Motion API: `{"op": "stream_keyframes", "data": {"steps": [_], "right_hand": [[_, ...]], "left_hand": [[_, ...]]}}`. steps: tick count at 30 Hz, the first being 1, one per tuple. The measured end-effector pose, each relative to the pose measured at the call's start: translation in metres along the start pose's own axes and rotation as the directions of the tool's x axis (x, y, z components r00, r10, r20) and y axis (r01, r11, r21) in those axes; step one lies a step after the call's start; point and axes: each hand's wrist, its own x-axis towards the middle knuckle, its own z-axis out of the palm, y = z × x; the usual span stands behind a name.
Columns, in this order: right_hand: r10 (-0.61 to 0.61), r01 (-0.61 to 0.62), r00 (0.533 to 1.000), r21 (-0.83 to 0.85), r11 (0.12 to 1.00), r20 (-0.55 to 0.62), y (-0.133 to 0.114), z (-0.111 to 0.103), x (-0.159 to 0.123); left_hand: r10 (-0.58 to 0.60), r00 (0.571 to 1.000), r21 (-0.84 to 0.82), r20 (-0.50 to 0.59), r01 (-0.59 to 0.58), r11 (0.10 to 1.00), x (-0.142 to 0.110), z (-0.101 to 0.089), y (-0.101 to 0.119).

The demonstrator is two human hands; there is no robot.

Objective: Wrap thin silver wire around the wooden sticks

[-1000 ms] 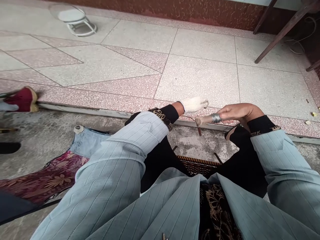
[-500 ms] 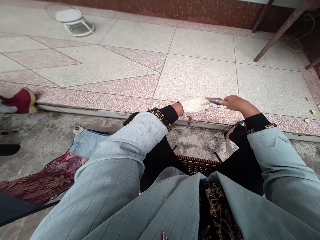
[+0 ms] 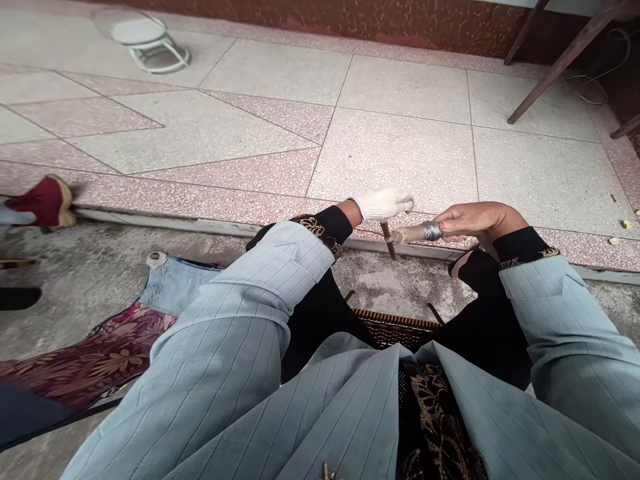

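Observation:
My left hand (image 3: 385,204), in a white knit glove, is closed round a thin dark brown stick (image 3: 389,243). The stick's lower end pokes out below the glove, over the step edge; its upper part is hidden. My bare right hand (image 3: 483,219) grips a short tool-like piece with a pale wooden end (image 3: 409,233) and a band of silvery wire (image 3: 432,231) beside the fingers. That wooden end points left, close to the brown stick; whether they touch I cannot tell. The far end of the piece is hidden by my hand.
A tiled raised floor (image 3: 400,153) ends at a step edge in front of my knees. A white stool (image 3: 160,50) stands back left, and wooden legs (image 3: 560,70) at back right. A red shoe (image 3: 45,200) and patterned cloth (image 3: 115,350) are on the left.
My right hand has turned and come slightly nearer, so the pale wooden end now points left below the glove. The glove has tilted, and more of the brown stick shows.

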Motion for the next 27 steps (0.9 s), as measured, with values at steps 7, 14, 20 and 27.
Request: {"op": "stream_keyframes", "data": {"steps": [7, 14, 20, 27], "right_hand": [[0.344, -0.330, 0.939, -0.245, 0.911, 0.012, 0.015, -0.007, 0.007], [0.369, -0.612, 0.639, -0.156, 0.775, -0.675, 0.016, -0.020, 0.012], [0.020, 0.148, 0.770, 0.209, 0.967, -0.638, -0.005, -0.005, 0.003], [-0.123, 0.244, 0.917, 0.289, 0.926, -0.380, -0.003, -0.002, -0.009]], "left_hand": [[0.024, 0.999, -0.027, 0.047, -0.023, 0.999, -0.003, -0.008, 0.004], [-0.080, 0.993, -0.265, 0.087, 0.101, 0.959, -0.010, -0.008, 0.017], [0.028, 0.998, -0.588, 0.054, 0.010, 0.809, -0.019, -0.013, 0.019], [0.032, 0.993, -0.689, -0.114, -0.102, 0.717, -0.015, -0.017, 0.020]]}}
